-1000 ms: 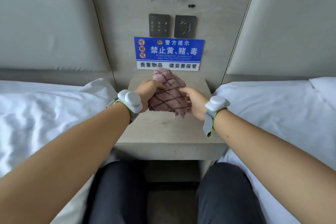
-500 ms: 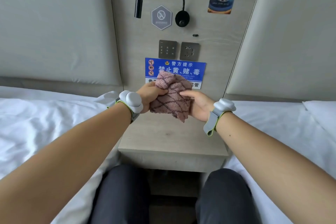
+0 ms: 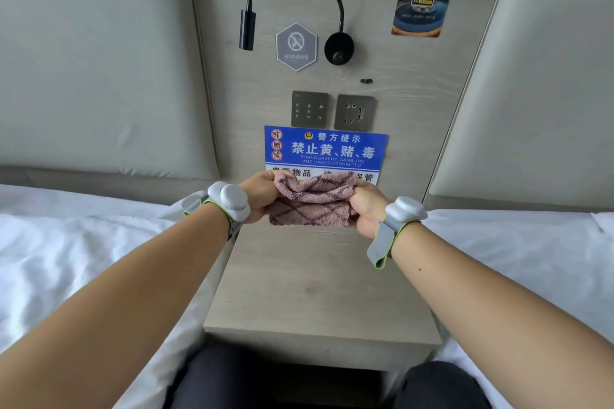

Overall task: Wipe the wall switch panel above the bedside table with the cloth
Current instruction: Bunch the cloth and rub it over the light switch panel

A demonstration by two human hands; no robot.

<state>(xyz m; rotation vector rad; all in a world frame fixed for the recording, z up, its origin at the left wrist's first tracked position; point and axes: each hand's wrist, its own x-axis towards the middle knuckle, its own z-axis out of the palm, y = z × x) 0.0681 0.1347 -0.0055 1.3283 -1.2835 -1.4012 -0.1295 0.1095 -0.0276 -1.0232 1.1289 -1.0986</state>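
Above the counter [image 3: 319,282], low on the wall, I'm looking at the switch panel [image 3: 309,109], a dark square plate sitting just beside the socket plate [image 3: 355,112] on its right and directly over the blue notice [image 3: 326,149]. Nothing is touching it yet. Below the notice, I'm holding the cloth [image 3: 312,201], pink with a dark diamond pattern, bunched and stretched between both hands in the air over the back of the counter. My left hand [image 3: 262,197] is gripping its left end with the fingers curled closed around the fabric, and my right hand [image 3: 365,206] is pinching the right end the same way, fist closed on the cloth. By my read, I'm tidying the cloth into a pad before lifting it to the panel. Risks from here: a loose wad could press the touch markings and flip the lights, or drag sideways into the socket openings, which I'd want to avoid if the cloth is damp, and I can't tell whether it is. Going up, a careless swing could also catch the reading lamp [image 3: 247,29] hanging higher on the wall.
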